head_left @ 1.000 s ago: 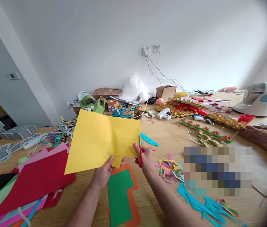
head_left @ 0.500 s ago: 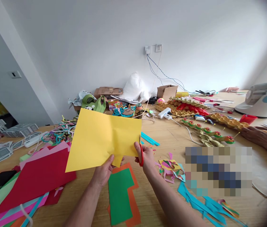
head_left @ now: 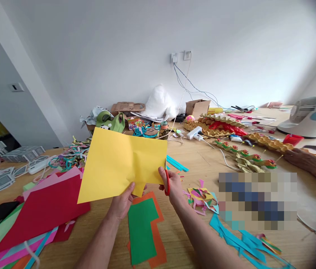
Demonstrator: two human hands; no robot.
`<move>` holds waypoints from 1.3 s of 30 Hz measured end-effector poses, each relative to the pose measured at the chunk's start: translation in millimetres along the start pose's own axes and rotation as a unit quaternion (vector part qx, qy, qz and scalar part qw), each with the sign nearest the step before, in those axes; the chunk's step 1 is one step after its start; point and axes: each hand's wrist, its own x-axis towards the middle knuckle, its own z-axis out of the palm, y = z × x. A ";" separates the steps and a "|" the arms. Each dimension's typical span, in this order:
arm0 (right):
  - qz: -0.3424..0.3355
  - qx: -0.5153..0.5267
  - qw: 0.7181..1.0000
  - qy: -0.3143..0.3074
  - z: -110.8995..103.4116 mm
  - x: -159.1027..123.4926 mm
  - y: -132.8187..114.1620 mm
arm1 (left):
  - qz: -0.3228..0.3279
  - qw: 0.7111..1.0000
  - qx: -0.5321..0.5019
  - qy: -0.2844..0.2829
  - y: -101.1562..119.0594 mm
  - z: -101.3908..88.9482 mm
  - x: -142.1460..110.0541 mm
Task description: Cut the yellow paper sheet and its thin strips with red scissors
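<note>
Yellow sheet (head_left: 115, 164) held up at 8 o'clock of my view, barely moved.
From my distant seat I see the left hand (head_left: 122, 203) pinching its lower edge and the right hand (head_left: 174, 188) gripping red-handled scissors (head_left: 168, 183) at its 4 o'clock corner; I can't tell how far the blades part. Since half a second ago, only the framing has shifted slightly. From the sheet, green paper (head_left: 141, 231) lies at 5 o'clock, red paper (head_left: 40, 213) at 8, scraps (head_left: 194, 192) at 4.
</note>
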 end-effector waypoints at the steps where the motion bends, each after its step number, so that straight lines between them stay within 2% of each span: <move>1: 0.001 -0.003 1.000 0.003 -0.3 0.0 -0.6 | -0.002 1.000 -0.001 0.002 -0.2 0.1 0.0; 6: -0.013 0.008 1.000 -0.007 -0.2 0.6 1.0 | 0.003 1.000 0.000 -0.001 -1.5 -2.0 1.5; 11: 0.005 -0.012 1.000 -0.027 0.1 -0.1 1.0 | 0.008 1.000 -0.004 0.005 -1.3 -2.8 3.1; 19: -0.008 0.028 0.999 -0.022 -0.4 1.7 -0.1 | 0.008 1.000 0.002 -0.004 -3.0 -4.8 4.5; 28: 0.018 -0.037 0.987 -0.155 -0.8 0.1 4.4 | 0.057 0.998 -0.018 0.034 2.8 -8.5 9.0; 31: 0.045 -0.066 0.981 -0.179 0.4 -0.9 5.2 | 0.076 0.995 -0.026 0.055 4.6 -12.2 12.6; 34: 0.050 -0.073 0.985 -0.148 3.0 -3.2 2.5 | 0.103 0.991 -0.031 0.077 5.7 -16.1 16.1; 39: -0.004 -0.032 0.995 -0.091 5.0 -6.7 -2.5 | 0.107 0.990 -0.026 0.085 6.0 -19.4 17.7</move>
